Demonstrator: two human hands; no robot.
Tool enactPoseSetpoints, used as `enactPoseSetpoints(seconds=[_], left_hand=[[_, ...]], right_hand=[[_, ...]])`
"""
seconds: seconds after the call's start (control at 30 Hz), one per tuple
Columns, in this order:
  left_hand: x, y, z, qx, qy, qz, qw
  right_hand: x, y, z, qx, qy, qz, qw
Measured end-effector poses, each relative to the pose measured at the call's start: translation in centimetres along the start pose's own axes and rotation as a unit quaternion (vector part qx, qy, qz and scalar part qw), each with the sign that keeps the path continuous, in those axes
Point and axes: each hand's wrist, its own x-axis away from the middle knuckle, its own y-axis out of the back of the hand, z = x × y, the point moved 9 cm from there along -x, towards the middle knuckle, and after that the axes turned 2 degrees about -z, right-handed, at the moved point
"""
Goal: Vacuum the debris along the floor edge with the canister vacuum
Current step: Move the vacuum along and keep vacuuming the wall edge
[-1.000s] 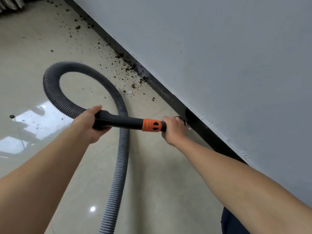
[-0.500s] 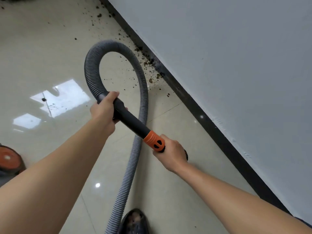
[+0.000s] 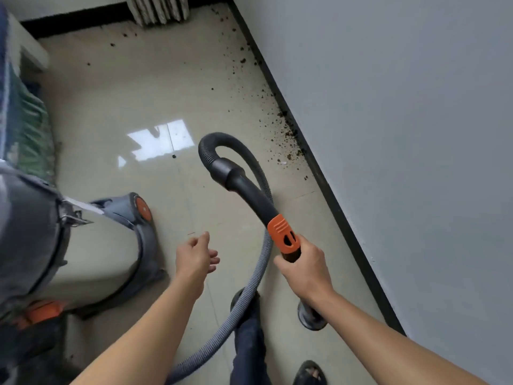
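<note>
Fingers [image 3: 284,269] of the right hand [image 3: 305,270] gripped the handle [image 3: 249,190], left hand [image 3: 194,257] slack; the hose [image 3: 262,270] crossing the leg [image 3: 247,337] at lower centre could snag.

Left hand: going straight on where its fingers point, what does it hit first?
Probably the grey hose, where it hangs beside the right hand gripping the handle. The open left hand points right at it, nothing between. Depth unclear: it could pass above.

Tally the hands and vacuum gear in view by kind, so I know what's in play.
Hands: 2 (left hand free, right hand gripping the handle)
Handle: 1
Hose: 1
Canister vacuum: 1
Total: 5
</note>
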Motion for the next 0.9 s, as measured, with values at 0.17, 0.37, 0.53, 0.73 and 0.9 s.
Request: enactPoseSetpoints(seconds=[0.17, 0.37, 0.53, 0.73, 0.9], left_hand=[[6.7, 9.9, -1.7, -0.085, -0.063, -0.039, 0.994], [9.6, 23.5, -5.7, -0.268, -0.18, -0.151, 0.934], [7.9, 36.2, -9.0, -0.375, -0.278, -0.29, 0.836], [1.5, 46.7, -12.0, -0.471, -0.336, -0.299, 0.759], [-4.2, 45.6, -16.9, -0.557, -0.391, -0.179, 0.71]], right_hand=[[5.9, 1.6, 6.5, -0.012, -0.006, 0.011, 1.0], [10.5, -1.5, 12.1, -0.042, -0.01, 0.067, 0.997], [13.0, -7.1, 15.3, -0.047, -0.02, 0.071, 0.996], [15.3, -16.4, 20.5, -0.054, -0.014, 0.04, 0.998], [15.0, -20.8, 23.5, -0.077, -0.032, -0.013, 0.996]])
